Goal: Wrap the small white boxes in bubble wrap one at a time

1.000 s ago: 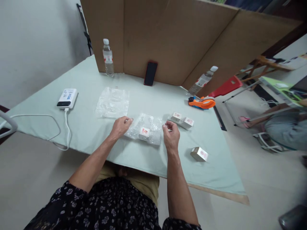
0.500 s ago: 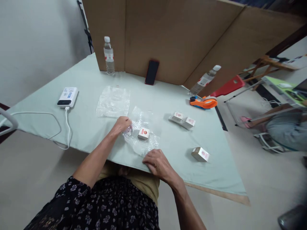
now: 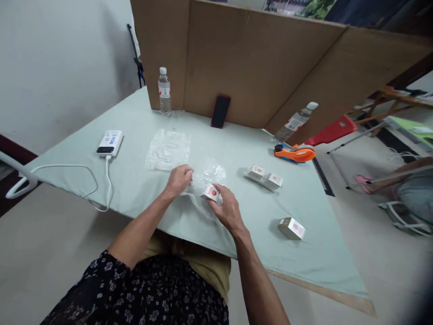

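A small white box [image 3: 211, 192] with a red round mark is gripped between the thumb and fingers of my right hand [image 3: 227, 207]. Under and around it lies a sheet of clear bubble wrap [image 3: 206, 170]. My left hand [image 3: 180, 179] pinches the left edge of that wrap. Another piece of bubble wrap [image 3: 168, 150] lies flat beyond my left hand. To the right, two similar small boxes [image 3: 273, 181] sit side by side in clear wrapping. Nearer the front edge stands one more small box [image 3: 291, 228], apart from the others.
An orange tape dispenser [image 3: 295, 154] lies by a tilted water bottle [image 3: 296, 122] at the right. A second bottle [image 3: 164, 92] and a phone [image 3: 220, 111] stand against the cardboard screen [image 3: 237, 63]. At the left lies a white power bank [image 3: 110, 143] with its cable [image 3: 107, 180].
My right hand has moved from the wrap's near edge up to the small box and taken hold of it. My left hand still pinches the wrap. The view has shifted slightly.
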A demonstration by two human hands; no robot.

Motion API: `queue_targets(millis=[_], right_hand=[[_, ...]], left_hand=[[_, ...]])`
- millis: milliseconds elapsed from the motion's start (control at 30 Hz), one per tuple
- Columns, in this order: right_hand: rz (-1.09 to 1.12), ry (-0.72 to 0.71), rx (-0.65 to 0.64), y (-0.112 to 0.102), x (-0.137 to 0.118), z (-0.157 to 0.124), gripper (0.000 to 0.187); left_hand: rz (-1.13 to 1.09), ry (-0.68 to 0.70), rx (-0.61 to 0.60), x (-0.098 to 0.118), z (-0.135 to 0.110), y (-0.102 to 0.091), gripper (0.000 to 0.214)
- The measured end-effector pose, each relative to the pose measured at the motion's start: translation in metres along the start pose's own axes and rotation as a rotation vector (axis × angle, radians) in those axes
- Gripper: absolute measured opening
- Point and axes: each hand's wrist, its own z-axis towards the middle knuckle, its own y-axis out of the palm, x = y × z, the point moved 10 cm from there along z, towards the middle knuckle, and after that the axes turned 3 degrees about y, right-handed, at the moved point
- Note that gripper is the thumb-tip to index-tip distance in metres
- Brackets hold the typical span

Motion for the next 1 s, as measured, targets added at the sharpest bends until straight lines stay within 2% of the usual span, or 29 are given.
queue_targets(millis=[100, 167, 233, 333, 433, 567, 667, 733, 833, 900, 933, 1000], right_hand=[[0.027, 0.032, 0.124, -0.039, 0.011, -0.019, 0.047], [-0.012, 0.092, 0.173, -0.066, 0.033, -0.036, 0.049], [-0.091, 0.168, 0.201, -0.091, 0.064, -0.053, 0.050], [-0.262, 0.237, 0.226, -0.120, 0.108, -0.073, 0.054], [-0.468, 0.234, 0.193, -0.132, 0.127, -0.081, 0.052], [-0.769, 0.227, 0.113, -0.128, 0.119, -0.084, 0.044], [-0.901, 0.233, 0.097, -0.126, 0.109, -0.085, 0.042], [-0.901, 0.222, 0.119, -0.127, 0.101, -0.085, 0.045], [-0.788, 0.147, 0.296, -0.144, 0.070, -0.085, 0.040], [-0.628, 0.035, 0.471, -0.161, 0.036, -0.088, 0.031], [-0.529, -0.031, 0.554, -0.169, 0.019, -0.092, 0.028], [-0.343, -0.129, 0.658, -0.183, -0.007, -0.101, 0.031]], left_hand=[[-0.069, -0.021, 0.100, -0.005, 0.014, -0.049, 0.016], [-0.067, -0.041, 0.177, -0.014, 0.022, -0.085, 0.015], [-0.045, -0.069, 0.222, -0.026, 0.030, -0.113, 0.015], [0.052, -0.099, 0.258, -0.046, 0.041, -0.139, 0.014], [0.294, -0.139, 0.269, -0.062, 0.050, -0.150, 0.013], [0.638, -0.195, 0.284, -0.070, 0.052, -0.153, 0.014], [0.729, -0.202, 0.241, -0.069, 0.045, -0.146, 0.022], [0.769, -0.159, 0.259, -0.057, 0.036, -0.143, 0.037], [0.878, 0.016, 0.387, -0.016, 0.020, -0.141, 0.059], [0.952, 0.161, 0.392, 0.013, 0.013, -0.129, 0.054], [0.979, 0.228, 0.327, 0.023, 0.013, -0.117, 0.048], [1.015, 0.317, 0.108, 0.031, 0.016, -0.085, 0.040]])
